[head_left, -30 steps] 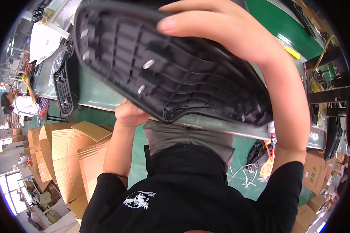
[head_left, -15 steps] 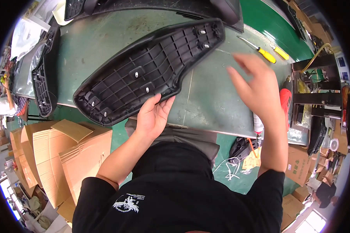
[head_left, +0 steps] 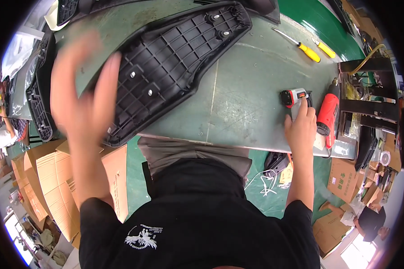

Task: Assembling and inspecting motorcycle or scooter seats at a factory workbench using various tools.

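A black seat with a ribbed plastic underside (head_left: pixel 170 58) lies upside down across the green-topped table (head_left: pixel 238 98), and several metal studs stick up from it. Over its left end is my left hand (head_left: pixel 83 98), blurred by motion, with thumb and fingers spread and nothing seen between them. My right hand (head_left: pixel 301 130) has its fingers around a red and grey staple gun (head_left: pixel 296 101) near the table's right side; the hand hides much of its grip. Right beside it lies a red heat gun (head_left: pixel 329 110).
A yellow-handled screwdriver (head_left: pixel 307 51) and another yellow-handled tool (head_left: pixel 325 48) lie at the far right. Black parts stand along the far edge and at left (head_left: pixel 41 98). Cardboard boxes (head_left: pixel 54 179) stand below left. A dark rack (head_left: pixel 368 92) borders the right side.
My left hand has left the seat's near edge and swung left over its end. The seat has shifted left and away. My right hand has come down onto the staple gun.
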### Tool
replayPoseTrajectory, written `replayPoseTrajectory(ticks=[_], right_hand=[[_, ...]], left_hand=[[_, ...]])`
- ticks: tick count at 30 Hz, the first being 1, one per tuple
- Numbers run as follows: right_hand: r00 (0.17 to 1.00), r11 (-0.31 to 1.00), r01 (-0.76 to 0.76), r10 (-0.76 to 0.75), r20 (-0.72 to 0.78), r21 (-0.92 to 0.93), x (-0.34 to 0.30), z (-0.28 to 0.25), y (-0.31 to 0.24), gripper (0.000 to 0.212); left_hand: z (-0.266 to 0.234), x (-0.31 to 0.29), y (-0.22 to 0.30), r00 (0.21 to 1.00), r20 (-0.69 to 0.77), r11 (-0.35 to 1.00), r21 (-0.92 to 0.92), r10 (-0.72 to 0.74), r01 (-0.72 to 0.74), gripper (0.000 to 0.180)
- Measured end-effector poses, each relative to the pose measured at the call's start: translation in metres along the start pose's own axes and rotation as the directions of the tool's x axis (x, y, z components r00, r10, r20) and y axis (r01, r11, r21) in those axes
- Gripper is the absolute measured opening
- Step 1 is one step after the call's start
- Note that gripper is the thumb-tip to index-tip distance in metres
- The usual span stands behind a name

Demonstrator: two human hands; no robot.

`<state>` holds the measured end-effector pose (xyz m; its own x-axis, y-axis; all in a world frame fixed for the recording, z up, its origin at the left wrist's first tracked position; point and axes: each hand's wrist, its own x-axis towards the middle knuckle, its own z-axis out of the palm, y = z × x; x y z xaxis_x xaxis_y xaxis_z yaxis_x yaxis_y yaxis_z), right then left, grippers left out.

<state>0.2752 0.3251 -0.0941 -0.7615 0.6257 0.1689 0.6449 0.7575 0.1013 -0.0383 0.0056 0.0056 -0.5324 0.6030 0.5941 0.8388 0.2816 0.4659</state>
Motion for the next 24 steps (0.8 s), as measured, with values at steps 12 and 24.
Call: replayPoseTrajectory(ticks=[12,24], right_hand=[[0.951,0.908,-0.274,0.206,0.231,0.318,0.018,-0.007,0.019,0.056],[0.687,0.504,-0.52,-0.232,0.688,0.689,-0.034,-0.087,-0.114,0.015]], left_hand=[[0.007,0.056,0.001,0.806,0.574,0.989,0.106,-0.146,0.104,0.059],[0.03,0.02,0.024,0.763,0.645,0.999,-0.038,0.048,-0.031,0.098]])
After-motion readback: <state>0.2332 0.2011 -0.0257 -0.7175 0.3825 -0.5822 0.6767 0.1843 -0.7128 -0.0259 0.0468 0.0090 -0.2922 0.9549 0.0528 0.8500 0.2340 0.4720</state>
